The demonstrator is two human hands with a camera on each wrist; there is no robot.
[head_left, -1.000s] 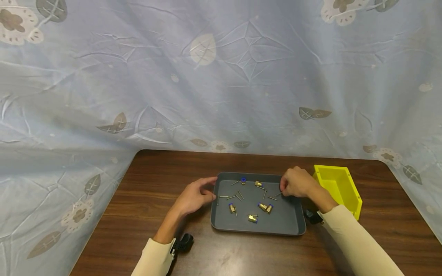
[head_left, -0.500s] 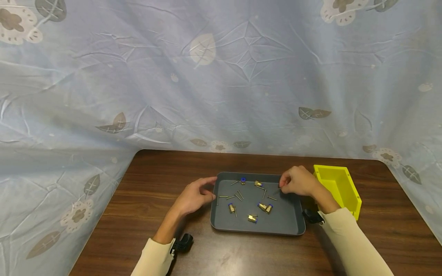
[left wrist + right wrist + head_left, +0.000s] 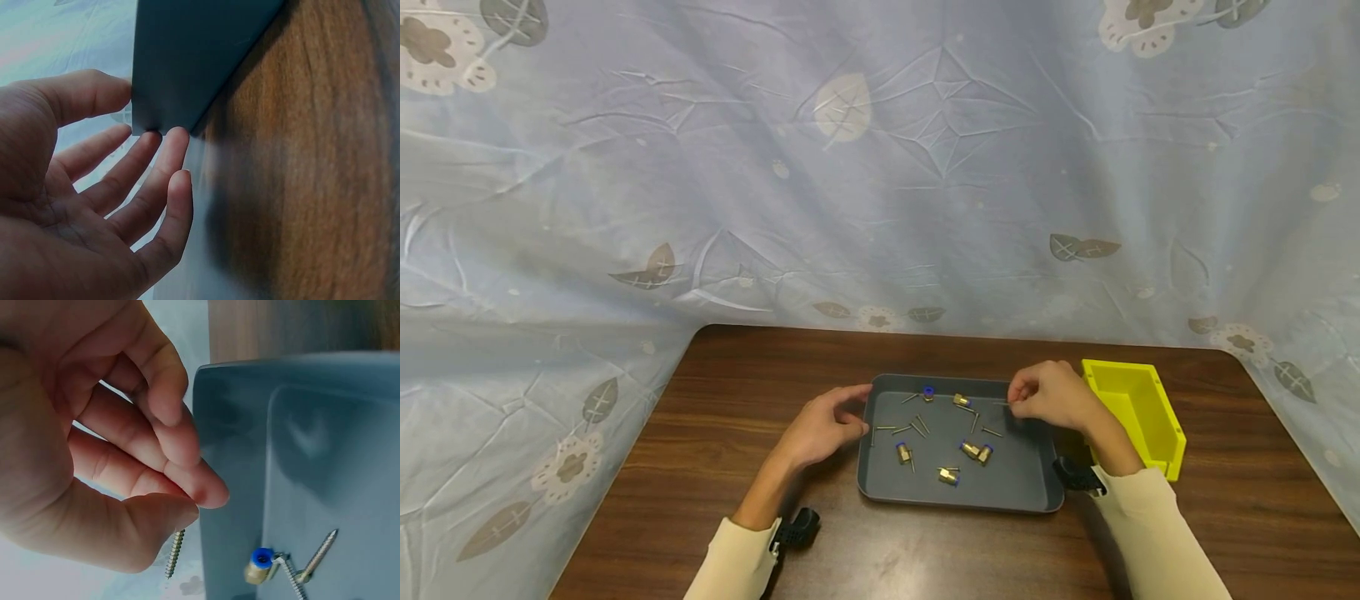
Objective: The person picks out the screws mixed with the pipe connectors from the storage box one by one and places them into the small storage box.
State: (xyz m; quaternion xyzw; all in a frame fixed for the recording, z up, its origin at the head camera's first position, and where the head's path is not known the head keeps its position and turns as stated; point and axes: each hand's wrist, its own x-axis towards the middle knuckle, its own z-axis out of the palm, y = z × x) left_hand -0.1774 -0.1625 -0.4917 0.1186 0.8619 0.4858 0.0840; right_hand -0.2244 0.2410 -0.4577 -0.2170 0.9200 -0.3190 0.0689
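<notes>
Between thumb and forefinger my right hand point(image 3: 1052, 396) pinches a screw point(image 3: 175, 553), its threaded tip poking out below the fingers in the right wrist view. This hand hovers over the back right corner of a grey tray point(image 3: 1015, 487). My left hand point(image 3: 822, 427) rests against the tray's left edge, thumb and fingertips touching its side, fingers fairly straight. Scattered in the tray are several screws point(image 3: 992, 431) and several brass fittings with blue collars, among them one fitting point(image 3: 948, 476) near the front and another fitting point(image 3: 903, 453) at the left.
A yellow bin point(image 3: 1116, 408) stands to the right of the tray, behind my right forearm. The brown wooden table point(image 3: 730, 400) reaches back to a patterned cloth point(image 3: 880, 208) hanging behind it.
My right hand has risen slightly off the tray floor, lifting the pinched screw with it; the screw's direction has turned a little. My left hand and the tray have stayed put.
</notes>
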